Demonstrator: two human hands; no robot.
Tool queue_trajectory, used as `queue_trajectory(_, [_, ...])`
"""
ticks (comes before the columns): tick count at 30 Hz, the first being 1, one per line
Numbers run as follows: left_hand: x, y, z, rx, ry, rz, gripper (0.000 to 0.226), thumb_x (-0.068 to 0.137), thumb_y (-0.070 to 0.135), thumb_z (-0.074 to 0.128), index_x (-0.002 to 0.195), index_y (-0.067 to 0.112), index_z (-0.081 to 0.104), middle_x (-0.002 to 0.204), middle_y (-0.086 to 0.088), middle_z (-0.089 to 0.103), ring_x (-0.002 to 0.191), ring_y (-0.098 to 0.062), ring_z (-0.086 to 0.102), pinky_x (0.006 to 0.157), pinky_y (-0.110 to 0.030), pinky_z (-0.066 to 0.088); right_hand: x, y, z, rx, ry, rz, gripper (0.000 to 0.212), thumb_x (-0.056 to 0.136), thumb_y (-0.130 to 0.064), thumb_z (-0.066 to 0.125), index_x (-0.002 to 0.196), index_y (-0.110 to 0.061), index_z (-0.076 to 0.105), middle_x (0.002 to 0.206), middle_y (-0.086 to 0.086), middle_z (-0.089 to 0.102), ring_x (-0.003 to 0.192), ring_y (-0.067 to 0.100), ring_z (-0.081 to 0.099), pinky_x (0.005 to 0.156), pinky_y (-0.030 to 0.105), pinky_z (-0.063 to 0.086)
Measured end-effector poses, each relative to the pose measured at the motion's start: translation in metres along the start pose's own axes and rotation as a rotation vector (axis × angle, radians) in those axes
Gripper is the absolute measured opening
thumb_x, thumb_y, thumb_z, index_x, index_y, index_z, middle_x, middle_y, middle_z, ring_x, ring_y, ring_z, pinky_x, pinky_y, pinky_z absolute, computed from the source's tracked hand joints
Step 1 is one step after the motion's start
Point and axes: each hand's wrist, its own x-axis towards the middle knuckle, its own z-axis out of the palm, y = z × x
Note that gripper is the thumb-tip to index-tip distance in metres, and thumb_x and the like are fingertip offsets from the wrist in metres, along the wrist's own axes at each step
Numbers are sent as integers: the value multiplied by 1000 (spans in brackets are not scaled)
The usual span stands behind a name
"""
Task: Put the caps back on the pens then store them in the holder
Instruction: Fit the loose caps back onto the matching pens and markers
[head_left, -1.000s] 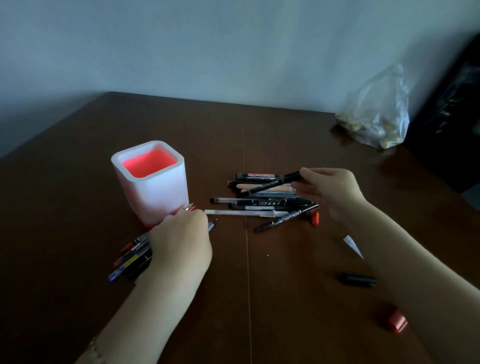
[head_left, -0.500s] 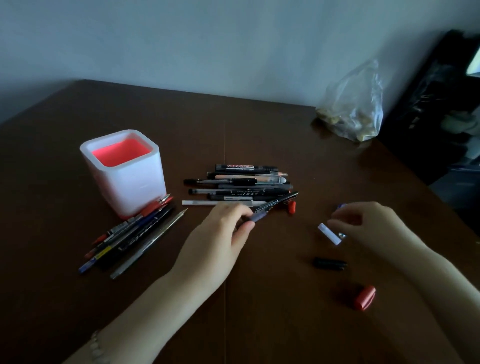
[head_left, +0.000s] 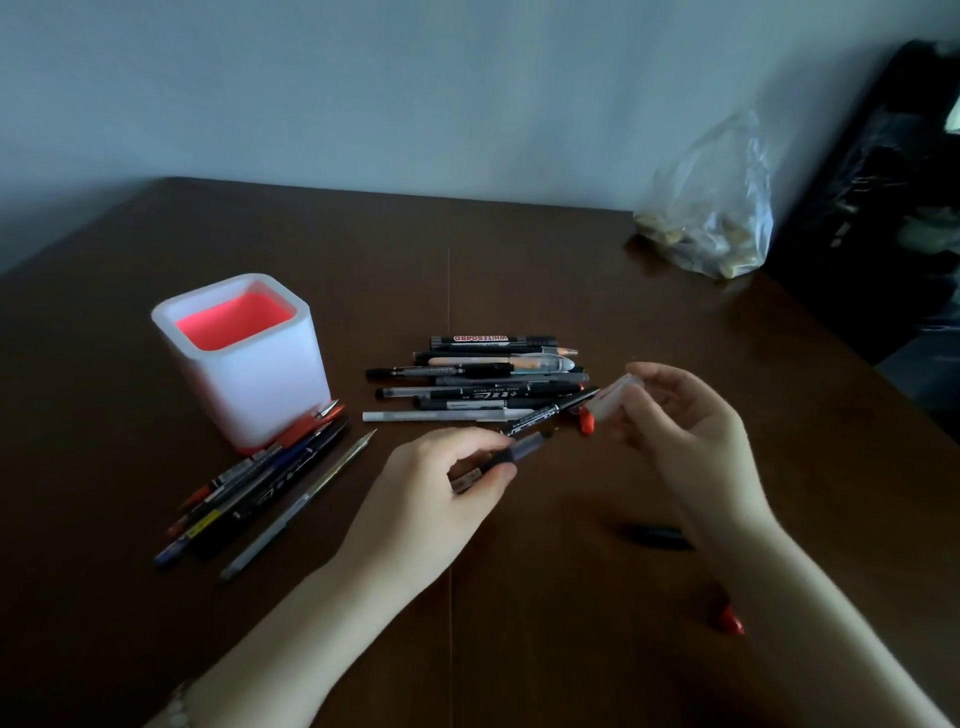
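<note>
The left hand (head_left: 441, 488) hovers just above the desk (head_left: 519, 280) near the middle, its grip closed on a pen (head_left: 522, 448) with a dark, see-through barrel, pinched between thumb and fingers so that the tip end points far and right. Just right of it, the right hand (head_left: 685, 415) is raised, its grip narrow and pinching a pale, see-through cap (head_left: 615, 397) at the fingertips; cap and pen tip are near each other but apart. The white holder (head_left: 249, 374) with its red inside stands upright on the left of the desk. A fan of pens (head_left: 260, 488) lies against its near foot, and a pile of pens (head_left: 483, 379) lies beyond the hands. A small red cap (head_left: 586, 425) lies beside that pile, a black cap (head_left: 657, 536) lies under the right wrist, and a red cap (head_left: 731, 621) shows nearer, by the right forearm. A clear plastic bag (head_left: 711, 208) sits at the far right edge.
</note>
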Motion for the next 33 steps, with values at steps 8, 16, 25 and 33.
queue_trajectory(8, [0, 0, -1, 24, 1, -10, 23, 82, 18, 66, 102, 28, 69, 95, 18, 66, 93, 5, 59, 81, -9, 45, -16, 14, 14, 156, -19, 57, 11, 83, -7, 60, 92, -11, 63, 71, 0, 72, 65, 10, 67, 63, 19, 56])
queue_trajectory(16, [-1, -1, 0, 97, -20, 10, 24, 82, 20, 66, 105, 27, 68, 97, 14, 66, 92, 1, 58, 80, -10, 45, -22, 12, 17, 237, -19, 124, 11, 82, -6, 58, 92, -8, 62, 69, 1, 72, 66, 11, 68, 63, 21, 58])
queue_trajectory(25, [-1, -1, 1, 98, 0, 22, 24, 82, 20, 66, 106, 25, 68, 98, 13, 67, 92, 0, 59, 81, -12, 46, -24, 10, 16, 214, 55, 78, 13, 77, -11, 62, 91, -12, 63, 72, 0, 73, 67, 12, 70, 63, 20, 57])
queue_trajectory(33, [-2, -2, 0, 94, 5, 62, 23, 82, 20, 67, 105, 22, 69, 96, 10, 67, 90, -1, 59, 79, -14, 48, -24, 7, 15, 275, -26, 124, 18, 71, -16, 60, 89, -11, 61, 73, 1, 73, 67, 12, 70, 62, 20, 57])
